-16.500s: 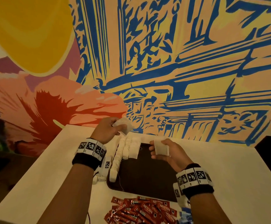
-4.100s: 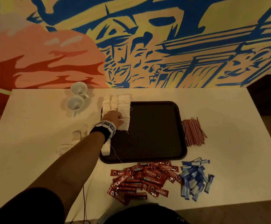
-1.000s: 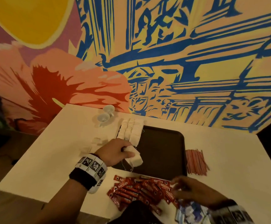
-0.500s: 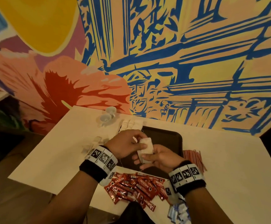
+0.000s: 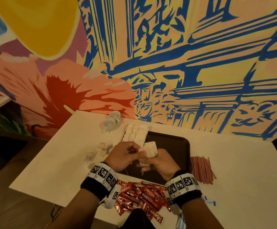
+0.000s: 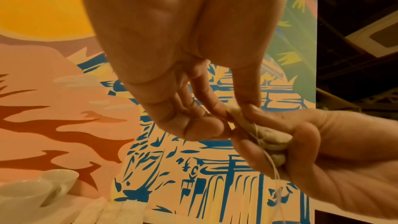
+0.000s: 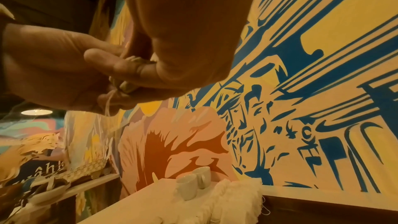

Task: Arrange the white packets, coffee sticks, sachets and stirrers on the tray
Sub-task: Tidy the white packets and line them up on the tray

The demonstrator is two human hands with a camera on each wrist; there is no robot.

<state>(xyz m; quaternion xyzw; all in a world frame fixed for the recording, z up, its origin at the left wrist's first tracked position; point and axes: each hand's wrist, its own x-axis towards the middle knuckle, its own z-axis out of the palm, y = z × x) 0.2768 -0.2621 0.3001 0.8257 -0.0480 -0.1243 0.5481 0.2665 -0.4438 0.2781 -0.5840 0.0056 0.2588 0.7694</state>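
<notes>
With both the left hand and right hand pinching a small stack of white packets above the tray's 9 o'clock side, the person should free the apparently tangled strings, then lay them beside the row at 11 o'clock.

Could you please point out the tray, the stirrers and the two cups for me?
Tray point(image 5: 172, 142): head view, bare dark surface near its far edge.
Stirrers point(image 5: 201, 169): head view, middle of the red bundle.
Cups point(image 5: 109, 123): head view, nearer cup's bowl.
</notes>
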